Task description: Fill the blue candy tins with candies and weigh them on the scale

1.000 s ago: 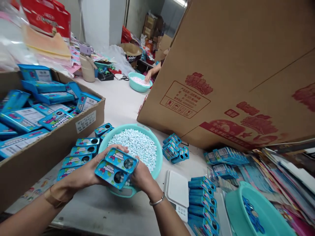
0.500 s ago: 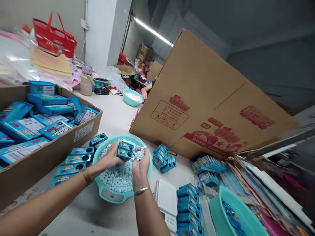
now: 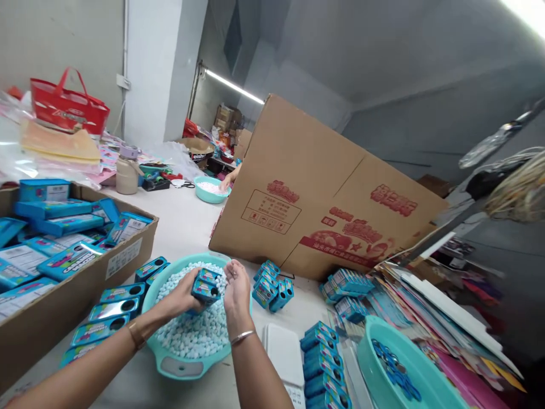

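Gripping two small blue rectangular tins [image 3: 205, 288] in the left hand [image 3: 181, 296], thumb and fingers clamped round the pair. Holding the right hand [image 3: 235, 286] just beside them, fingers up and loosely spread, palm toward the tins; cannot tell whether touching them or cupping anything.

Against a second ago: carried away from the camera and lowered from above the near rim of the round teal plastic basin [image 3: 181, 368], now down over its middle, right at the heap of small white pellets [image 3: 191, 335]. Judging by that, done with squaring the pair up and now busy at the pellets themselves.

On the desk [image 3: 187, 227] to the left, a row of flat blue tins [image 3: 111, 309], then an open brown cardboard carton [image 3: 51, 318] full of long blue packets [image 3: 63, 224]. To the right of the basin, a loose cluster of blue tins [image 3: 270, 284], a flat white scale [image 3: 283, 355], a stack of blue tins [image 3: 323, 358] and a second teal basin [image 3: 430, 372]. Behind, leaning, a big brown cardboard box with red print [image 3: 306, 199], walling off most of the far desk. Past its left edge, another person's hand [image 3: 227, 180] at a far teal bowl [image 3: 204, 195]. Nothing between the hands and the pellets; crowding only at the sides.
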Demonstrator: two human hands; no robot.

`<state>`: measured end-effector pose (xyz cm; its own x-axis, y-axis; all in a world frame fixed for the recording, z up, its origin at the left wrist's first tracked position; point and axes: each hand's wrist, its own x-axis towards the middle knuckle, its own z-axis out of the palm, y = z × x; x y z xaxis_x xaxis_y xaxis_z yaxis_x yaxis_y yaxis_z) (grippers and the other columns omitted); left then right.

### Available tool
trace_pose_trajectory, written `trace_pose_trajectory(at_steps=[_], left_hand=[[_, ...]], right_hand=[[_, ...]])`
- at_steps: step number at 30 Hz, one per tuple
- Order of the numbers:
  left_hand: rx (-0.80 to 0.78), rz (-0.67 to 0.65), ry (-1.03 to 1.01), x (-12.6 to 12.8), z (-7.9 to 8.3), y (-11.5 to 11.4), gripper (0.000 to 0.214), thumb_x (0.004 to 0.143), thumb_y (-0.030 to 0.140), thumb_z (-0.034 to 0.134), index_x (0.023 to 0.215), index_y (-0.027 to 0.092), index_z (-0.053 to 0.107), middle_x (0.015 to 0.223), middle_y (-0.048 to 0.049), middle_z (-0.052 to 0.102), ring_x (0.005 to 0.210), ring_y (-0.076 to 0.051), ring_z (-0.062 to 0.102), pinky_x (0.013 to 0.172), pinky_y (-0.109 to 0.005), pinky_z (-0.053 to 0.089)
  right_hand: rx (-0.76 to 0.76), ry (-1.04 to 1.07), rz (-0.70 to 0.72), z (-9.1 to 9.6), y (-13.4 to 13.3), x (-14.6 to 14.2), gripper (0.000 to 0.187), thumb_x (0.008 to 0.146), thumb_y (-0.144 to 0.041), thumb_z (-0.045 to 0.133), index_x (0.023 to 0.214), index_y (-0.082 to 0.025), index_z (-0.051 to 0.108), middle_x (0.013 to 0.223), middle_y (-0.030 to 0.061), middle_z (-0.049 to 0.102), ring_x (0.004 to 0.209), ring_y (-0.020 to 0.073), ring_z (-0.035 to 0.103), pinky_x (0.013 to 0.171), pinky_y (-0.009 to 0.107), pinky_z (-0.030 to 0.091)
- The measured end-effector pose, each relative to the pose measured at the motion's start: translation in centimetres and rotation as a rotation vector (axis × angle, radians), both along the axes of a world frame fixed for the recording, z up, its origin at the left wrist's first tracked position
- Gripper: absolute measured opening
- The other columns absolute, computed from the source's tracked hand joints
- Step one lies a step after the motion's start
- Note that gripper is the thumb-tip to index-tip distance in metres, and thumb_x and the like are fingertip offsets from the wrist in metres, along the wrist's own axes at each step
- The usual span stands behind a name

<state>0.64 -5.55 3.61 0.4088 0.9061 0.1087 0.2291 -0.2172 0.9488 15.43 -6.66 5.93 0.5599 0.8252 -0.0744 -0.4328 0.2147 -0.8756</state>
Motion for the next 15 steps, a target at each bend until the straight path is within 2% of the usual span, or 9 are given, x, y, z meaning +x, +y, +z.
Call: trace_pose_trajectory(at_steps=[3, 6, 8, 12, 15], left_hand=[[-0.175, -0.033, -0.157, 0.2, 0.6, -0.8, 0.082, 0.053, 0.014, 0.066, 0.132, 0.021, 0.045, 0.117, -0.0078, 0.065, 0.102, -0.031, 0.063, 0.079, -0.039, 0.054], [-0.369, -0.072, -0.3, 1.0, 0.6, -1.6, 0.082, 0.049, 0.009, 0.066, 0.128, 0.019, 0.047, 0.099, -0.0032, 0.069, 0.087, -0.026, 0.065, 0.072, -0.035, 0.051], [-0.392, -0.076, -0.327, 1.6, 0.2, -1.9, 0.079, 0.048, 0.009, 0.065, 0.125, 0.018, 0.048, 0.089, -0.0014, 0.068, 0.082, -0.025, 0.064, 0.07, -0.034, 0.05], [-0.379, -0.04, -0.343, 2.4, -0.3, -2.2, 0.081, 0.047, 0.008, 0.064, 0.126, 0.018, 0.047, 0.09, -0.0011, 0.068, 0.084, -0.025, 0.064, 0.075, -0.035, 0.049], [-0.409, -0.084, -0.341, 2.5, 0.2, -2.3, 0.079, 0.05, 0.009, 0.066, 0.126, 0.018, 0.047, 0.09, -0.0015, 0.069, 0.083, -0.025, 0.065, 0.074, -0.035, 0.049]], right_hand=[[-0.049, -0.162, 0.047, -0.4, -0.1, 0.5, 0.026, 0.076, -0.042, 0.058, 0.086, -0.02, 0.068, 0.097, 0.006, 0.072, 0.097, 0.02, 0.065, 0.089, 0.033, 0.049], [-0.116, -0.243, 0.106, -1.0, 0.0, 0.3, 0.036, 0.08, -0.05, 0.055, 0.087, -0.019, 0.071, 0.1, 0.0073, 0.073, 0.101, 0.0224, 0.064, 0.091, 0.034, 0.048], [-0.137, -0.249, 0.095, -1.3, 0.0, 0.1, 0.038, 0.082, -0.052, 0.053, 0.088, -0.019, 0.071, 0.1, 0.0072, 0.073, 0.102, 0.0223, 0.064, 0.092, 0.034, 0.048], [-0.157, -0.32, 0.086, -1.8, 0.0, -0.1, 0.03, 0.083, -0.044, 0.053, 0.089, -0.02, 0.071, 0.104, 0.006, 0.071, 0.103, 0.0213, 0.063, 0.094, 0.034, 0.046], [-0.111, -0.324, 0.113, -1.9, -0.1, 0.4, 0.035, 0.083, -0.046, 0.051, 0.091, -0.019, 0.07, 0.099, 0.0081, 0.071, 0.095, 0.0211, 0.064, 0.084, 0.033, 0.05]])
